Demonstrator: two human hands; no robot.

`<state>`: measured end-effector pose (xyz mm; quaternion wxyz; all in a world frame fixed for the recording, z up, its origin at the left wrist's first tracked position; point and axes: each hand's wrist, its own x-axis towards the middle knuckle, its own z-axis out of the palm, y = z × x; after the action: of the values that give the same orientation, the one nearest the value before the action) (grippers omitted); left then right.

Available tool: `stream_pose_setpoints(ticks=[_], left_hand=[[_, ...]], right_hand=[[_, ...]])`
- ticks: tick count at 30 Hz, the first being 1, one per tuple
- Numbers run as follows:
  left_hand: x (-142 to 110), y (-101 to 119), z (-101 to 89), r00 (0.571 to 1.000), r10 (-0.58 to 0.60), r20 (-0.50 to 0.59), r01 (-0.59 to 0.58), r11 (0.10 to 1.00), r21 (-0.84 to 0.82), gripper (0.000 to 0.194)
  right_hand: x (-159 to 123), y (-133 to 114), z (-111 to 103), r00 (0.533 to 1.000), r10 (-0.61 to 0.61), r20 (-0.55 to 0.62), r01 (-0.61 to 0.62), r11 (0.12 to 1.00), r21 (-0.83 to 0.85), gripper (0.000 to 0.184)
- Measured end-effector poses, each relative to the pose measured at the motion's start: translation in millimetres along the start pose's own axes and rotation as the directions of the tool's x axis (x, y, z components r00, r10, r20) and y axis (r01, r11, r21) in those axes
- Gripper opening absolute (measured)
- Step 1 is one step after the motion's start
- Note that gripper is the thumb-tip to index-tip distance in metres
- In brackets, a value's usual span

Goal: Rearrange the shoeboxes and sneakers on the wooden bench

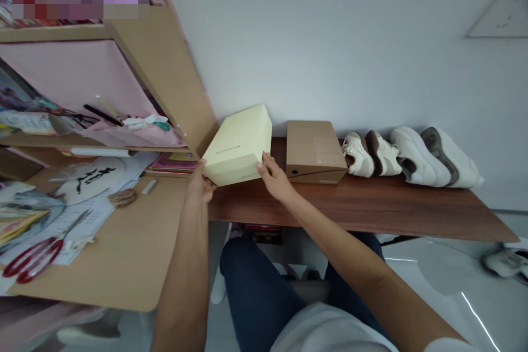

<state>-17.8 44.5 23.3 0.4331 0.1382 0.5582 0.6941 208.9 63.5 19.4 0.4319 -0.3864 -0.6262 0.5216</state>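
Bare forearms, white shirt, dark blue jeans.

— Where are the hands?
— Mid-frame: left hand and right hand, both arms stretched forward from the bottom edge.
— Their pose?
— Fingers curled in a grip, palms facing each other, forearms bare.

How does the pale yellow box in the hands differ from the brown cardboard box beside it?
The pale yellow box is tilted and gripped by the left hand and right hand; the brown cardboard box lies flat, untouched. Yellow looks smooth; brown is plain kraft. Both are closed, shoebox-shaped.
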Motion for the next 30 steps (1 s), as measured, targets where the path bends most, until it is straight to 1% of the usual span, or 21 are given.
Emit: stream_pose_setpoints(ticks=[3, 8, 12, 16, 18, 22, 27, 30], left_hand=[[6.4, 0.0, -4.7, 0.998, 0.052, -0.033, -0.052, 0.998, -0.018, 0.033], [13.4, -7.6, -9.9, 0.997, 0.071, -0.043, -0.071, 0.997, 0.010, 0.032], [12.2, -14.8, -11.8, 0.994, 0.100, -0.040, -0.100, 0.995, 0.022, 0.031], [10.2, -24.0, -14.7, 0.992, 0.122, -0.028, -0.121, 0.991, 0.050, 0.031], [11.4, -28.6, -16.3, 0.992, 0.124, -0.029, -0.123, 0.992, 0.042, 0.030], [16.9, -34.5, -16.7, 0.991, 0.128, -0.050, -0.126, 0.991, 0.035, 0.029], [19.7, -35.6, -13.1, 0.989, 0.142, -0.043, -0.140, 0.989, 0.047, 0.027], [17.9, -33.9, -12.8, 0.988, 0.155, -0.022, -0.154, 0.987, 0.044, 0.029]], right_hand=[[-4.3, 11.8, 6.4, 1.000, -0.001, 0.002, 0.001, 0.999, 0.036, 0.092], [-13.7, 32.6, 15.1, 1.000, 0.000, -0.009, 0.001, 0.996, 0.090, 0.091], [-17.6, 47.6, 17.9, 1.000, -0.004, 0.000, 0.004, 0.992, 0.128, 0.088], [-15.2, 57.3, 17.7, 1.000, -0.002, 0.014, 0.000, 0.991, 0.135, 0.087], [-13.1, 61.5, 17.8, 0.999, 0.022, 0.028, -0.026, 0.991, 0.130, 0.089], [-8.9, 68.4, 18.7, 0.996, 0.090, 0.003, -0.090, 0.989, 0.115, 0.096], [-2.4, 69.4, 18.8, 0.998, 0.059, 0.009, -0.060, 0.993, 0.104, 0.095], [-3.2, 63.7, 15.5, 0.997, 0.069, 0.017, -0.070, 0.993, 0.096, 0.098]])
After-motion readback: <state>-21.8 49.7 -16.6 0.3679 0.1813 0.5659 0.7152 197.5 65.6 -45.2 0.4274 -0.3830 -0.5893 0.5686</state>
